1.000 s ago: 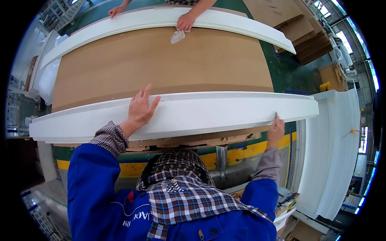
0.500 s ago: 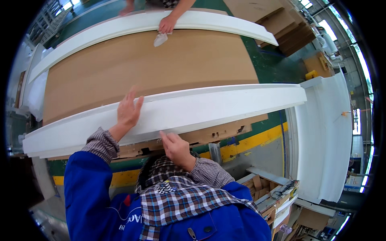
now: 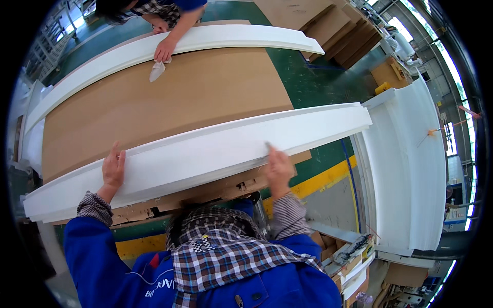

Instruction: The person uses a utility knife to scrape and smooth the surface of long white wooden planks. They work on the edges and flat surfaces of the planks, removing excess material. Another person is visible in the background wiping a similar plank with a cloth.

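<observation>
A long white moulded panel (image 3: 200,154) lies across in front of me, propped on the cardboard-covered bench. My left hand (image 3: 113,168) rests on its left part, open, fingers stretched toward the far edge. Farther right, my right hand (image 3: 279,168) is closed over the panel's near edge. A small dark tip (image 3: 268,146) sticks out past its fingers onto the white face; motion blur hides what it is.
Across the bench, a co-worker's hand (image 3: 165,49) presses a white cloth (image 3: 157,71) at a second white panel (image 3: 231,37). Brown cardboard (image 3: 169,92) covers the bench between the panels. A large white curved piece (image 3: 408,169) stands at right; a cluttered cart (image 3: 352,256) is lower right.
My left hand has slid left along the panel. My right hand has moved right and farther out over it. The whole view has shifted, and more of the co-worker shows.
</observation>
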`<state>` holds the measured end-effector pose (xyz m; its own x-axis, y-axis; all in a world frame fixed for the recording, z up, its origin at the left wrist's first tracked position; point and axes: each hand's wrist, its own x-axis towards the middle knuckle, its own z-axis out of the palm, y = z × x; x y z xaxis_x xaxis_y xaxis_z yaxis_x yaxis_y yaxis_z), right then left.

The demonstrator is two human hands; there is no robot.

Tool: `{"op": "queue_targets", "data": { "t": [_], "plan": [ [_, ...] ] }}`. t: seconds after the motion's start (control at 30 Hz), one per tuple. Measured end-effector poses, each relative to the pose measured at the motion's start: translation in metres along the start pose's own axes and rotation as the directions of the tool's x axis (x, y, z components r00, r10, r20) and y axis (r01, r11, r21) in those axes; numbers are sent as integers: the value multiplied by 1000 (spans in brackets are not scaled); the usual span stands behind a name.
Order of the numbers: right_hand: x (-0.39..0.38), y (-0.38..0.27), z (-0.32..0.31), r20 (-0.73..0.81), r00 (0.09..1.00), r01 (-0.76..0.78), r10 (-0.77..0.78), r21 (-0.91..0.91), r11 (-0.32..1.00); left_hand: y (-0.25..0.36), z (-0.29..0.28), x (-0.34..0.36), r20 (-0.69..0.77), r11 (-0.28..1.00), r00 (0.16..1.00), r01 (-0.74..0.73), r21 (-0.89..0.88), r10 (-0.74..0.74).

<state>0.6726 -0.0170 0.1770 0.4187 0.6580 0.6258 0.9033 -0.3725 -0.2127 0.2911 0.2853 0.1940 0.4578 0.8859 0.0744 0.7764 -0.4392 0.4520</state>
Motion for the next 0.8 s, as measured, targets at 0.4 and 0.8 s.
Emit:
{"op": "queue_targets", "data": {
  "t": [0.4, 0.8],
  "plan": [
    [46, 355, -74, -99, 935, -355, 341, -238, 904, 36, 41, -11, -290, 925, 943, 249, 288, -163],
    [47, 269, -43, 11, 955, -295, 295, -14, 956, 233, 98, 2, 48, 966, 979, -205, 159, 200]
  ]
}}
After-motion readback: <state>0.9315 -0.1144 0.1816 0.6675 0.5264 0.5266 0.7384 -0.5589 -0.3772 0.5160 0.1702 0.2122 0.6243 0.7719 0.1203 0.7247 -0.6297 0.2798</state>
